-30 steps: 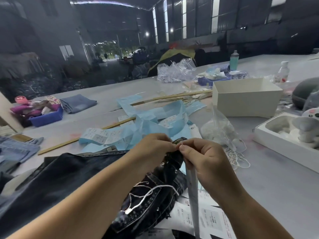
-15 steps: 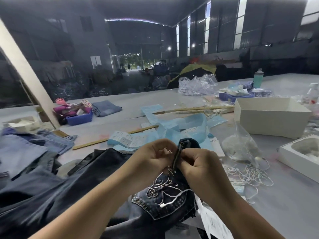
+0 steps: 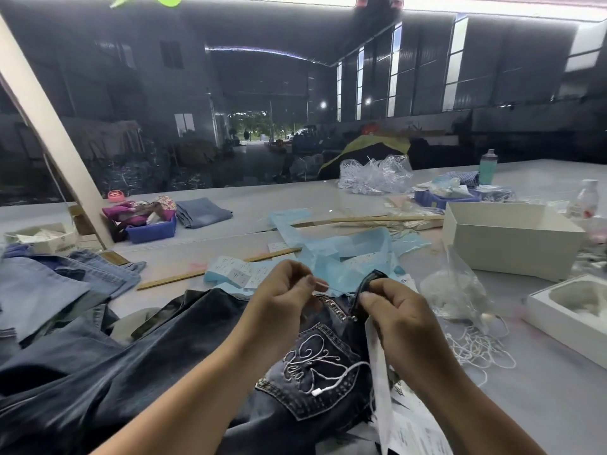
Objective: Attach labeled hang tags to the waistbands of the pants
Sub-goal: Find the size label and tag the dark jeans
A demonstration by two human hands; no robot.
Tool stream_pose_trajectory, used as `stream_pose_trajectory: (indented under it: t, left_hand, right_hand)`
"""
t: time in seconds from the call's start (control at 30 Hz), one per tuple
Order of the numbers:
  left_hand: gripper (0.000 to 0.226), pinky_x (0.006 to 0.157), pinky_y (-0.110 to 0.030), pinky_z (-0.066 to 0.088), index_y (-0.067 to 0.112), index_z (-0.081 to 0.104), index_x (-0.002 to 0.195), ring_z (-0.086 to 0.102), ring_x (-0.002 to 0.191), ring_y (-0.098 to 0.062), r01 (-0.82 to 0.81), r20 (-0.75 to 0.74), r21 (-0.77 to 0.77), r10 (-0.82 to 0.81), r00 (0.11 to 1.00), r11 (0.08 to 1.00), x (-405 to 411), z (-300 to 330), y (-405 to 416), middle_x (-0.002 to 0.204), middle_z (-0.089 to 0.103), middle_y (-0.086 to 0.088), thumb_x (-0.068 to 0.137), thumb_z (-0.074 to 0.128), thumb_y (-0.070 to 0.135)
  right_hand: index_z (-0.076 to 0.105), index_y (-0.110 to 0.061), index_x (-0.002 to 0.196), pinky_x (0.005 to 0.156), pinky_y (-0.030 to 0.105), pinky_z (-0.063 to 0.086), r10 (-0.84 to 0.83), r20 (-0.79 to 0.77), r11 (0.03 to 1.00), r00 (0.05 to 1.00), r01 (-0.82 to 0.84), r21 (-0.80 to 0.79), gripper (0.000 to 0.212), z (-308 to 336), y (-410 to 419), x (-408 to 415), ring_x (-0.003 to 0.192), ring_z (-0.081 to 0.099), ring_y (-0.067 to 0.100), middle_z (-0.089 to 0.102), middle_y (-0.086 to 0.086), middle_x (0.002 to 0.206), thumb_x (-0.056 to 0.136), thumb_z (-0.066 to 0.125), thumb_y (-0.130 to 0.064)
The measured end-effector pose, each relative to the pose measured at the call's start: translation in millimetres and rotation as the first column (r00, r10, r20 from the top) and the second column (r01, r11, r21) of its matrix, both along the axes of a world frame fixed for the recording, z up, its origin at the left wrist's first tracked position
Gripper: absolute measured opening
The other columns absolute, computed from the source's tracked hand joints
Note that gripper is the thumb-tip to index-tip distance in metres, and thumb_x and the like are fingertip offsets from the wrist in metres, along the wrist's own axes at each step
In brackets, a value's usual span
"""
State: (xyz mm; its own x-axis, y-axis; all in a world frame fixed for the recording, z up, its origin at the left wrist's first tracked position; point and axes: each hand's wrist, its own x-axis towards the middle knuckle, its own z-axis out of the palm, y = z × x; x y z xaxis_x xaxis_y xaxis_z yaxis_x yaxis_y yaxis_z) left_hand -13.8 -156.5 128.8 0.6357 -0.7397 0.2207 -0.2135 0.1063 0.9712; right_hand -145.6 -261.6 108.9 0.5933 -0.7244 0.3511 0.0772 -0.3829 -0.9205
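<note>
Two hands work just above the dark pants (image 3: pixel 203 349). Our left hand (image 3: pixel 282 297) pinches a thin white string (image 3: pixel 341 286) between thumb and finger. Our right hand (image 3: pixel 394 310) is curled around the belt loop (image 3: pixel 369 284) at the top edge of the pants, and it also holds the long white tag (image 3: pixel 379 372), which hangs down under it.

A moment ago our hands were pressed close together at the loop. Now the left hand has pulled away to the side, and the string runs tight between the two hands. We think this means the string has gone through the loop, so the tag is nearly on. Next the string likely needs to be closed or knotted.

More strings (image 3: pixel 476 349) lie in a heap to the right of our right hand. Blue papers (image 3: pixel 345 251) sit just past our hands.
</note>
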Motion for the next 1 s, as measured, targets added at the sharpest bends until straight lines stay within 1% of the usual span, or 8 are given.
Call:
stream_pose_trajectory:
  t: [0.07, 0.17, 0.3, 0.47, 0.53, 0.67, 0.8, 1.0]
  left_hand:
    - [0.012, 0.046, -0.021, 0.044, 0.013, 0.05, 0.093, 0.062, 0.055, -0.008, 0.039, -0.083, -0.049, -0.043, 0.996, 0.998, -3.7, 2.5, -3.5, 0.081, 0.075, 0.0, 0.102, 0.045, 0.008]
    - [0.012, 0.045, -0.02, 0.047, 0.012, 0.049, 0.093, 0.061, 0.056, -0.009, 0.056, -0.129, -0.085, -0.067, 0.989, 0.995, -11.8, 2.4, -10.2, 0.083, 0.075, 0.0, 0.102, 0.044, 0.006]
    - [0.011, 0.046, -0.024, 0.049, 0.01, 0.048, 0.093, 0.063, 0.062, -0.012, 0.115, -0.155, -0.12, -0.133, 0.979, 0.986, -23.1, 5.1, -19.1, 0.085, 0.074, -0.004, 0.102, 0.044, 0.006]
    - [0.019, 0.049, -0.024, 0.04, 0.02, 0.054, 0.085, 0.049, 0.055, -0.011, 0.105, 0.173, 0.026, -0.108, 0.979, 0.994, -35.9, 4.0, -31.9, 0.064, 0.065, 0.007, 0.096, 0.051, 0.005]
    - [0.021, 0.052, -0.028, 0.039, 0.028, 0.057, 0.081, 0.048, 0.056, -0.012, 0.109, 0.265, 0.077, -0.125, 0.956, 0.991, -40.0, 2.0, -35.6, 0.065, 0.061, 0.006, 0.094, 0.055, 0.011]
    - [0.02, 0.049, -0.024, 0.037, 0.034, 0.059, 0.078, 0.045, 0.051, -0.007, 0.15, 0.361, 0.175, -0.206, 0.91, 0.973, -48.0, -0.9, -39.1, 0.061, 0.058, 0.013, 0.092, 0.06, 0.02]
    - [0.017, 0.05, -0.024, 0.035, 0.032, 0.059, 0.082, 0.045, 0.053, -0.011, 0.194, 0.357, 0.225, -0.266, 0.896, 0.955, -54.0, -0.5, -40.9, 0.072, 0.067, -0.001, 0.094, 0.058, 0.019]
    - [0.017, 0.057, -0.035, 0.05, 0.023, 0.054, 0.09, 0.06, 0.072, -0.016, 0.304, 0.255, 0.274, -0.374, 0.892, 0.912, -58.5, 0.5, -42.5, 0.082, 0.069, -0.008, 0.1, 0.048, 0.01]
  right_hand:
    - [0.064, -0.012, 0.079, 0.053, 0.043, 0.038, 0.024, 0.019, 0.986, 1.0, -0.027, 0.166, 0.022, -3.0, -5.0, -4.8, 0.054, 0.047, 0.031, 0.057, 0.012, 0.06, 0.091, 0.045, -0.008]
    - [0.064, -0.021, 0.074, 0.042, 0.025, 0.027, -0.016, -0.037, 0.991, 0.999, 0.021, 0.136, 0.037, -7.2, -8.9, -11.8, 0.04, 0.035, 0.01, 0.042, -0.006, 0.046, 0.086, 0.039, 0.003]
    - [0.07, -0.022, 0.077, 0.049, 0.031, 0.035, -0.109, 0.003, 0.984, 0.994, 0.107, 0.142, 0.044, -10.4, -10.0, -18.6, 0.047, 0.044, 0.01, 0.054, -0.005, 0.052, 0.084, 0.04, 0.009]
    - [0.07, -0.027, 0.076, 0.07, 0.036, 0.058, -0.333, 0.006, 0.942, 0.943, 0.333, -0.043, 0.034, -11.6, -5.3, -25.8, 0.068, 0.07, 0.012, 0.072, -0.006, 0.07, 0.082, 0.061, 0.005]
    - [0.068, -0.025, 0.08, 0.063, 0.028, 0.057, -0.379, 0.031, 0.92, 0.925, 0.381, -0.096, 0.025, -9.8, -5.5, -30.5, 0.065, 0.071, 0.006, 0.072, -0.007, 0.066, 0.083, 0.065, 0.0]
    - [0.06, -0.02, 0.088, 0.046, 0.012, 0.045, -0.261, 0.074, 0.965, 0.962, 0.259, 0.044, 0.017, -3.2, -8.7, -38.3, 0.052, 0.068, 0.008, 0.071, -0.001, 0.061, 0.09, 0.059, -0.003]
    - [0.058, -0.011, 0.095, 0.045, 0.026, 0.047, -0.105, 0.141, 0.969, 0.984, 0.069, 0.238, 0.02, 1.6, -15.9, -41.5, 0.047, 0.058, 0.016, 0.06, 0.011, 0.068, 0.091, 0.052, 0.008]
    - [0.058, -0.016, 0.101, 0.04, 0.024, 0.042, 0.02, 0.19, 0.953, 0.982, -0.076, 0.294, 0.033, -0.1, -22.7, -41.7, 0.046, 0.051, 0.011, 0.052, 0.005, 0.087, 0.091, 0.048, 0.014]
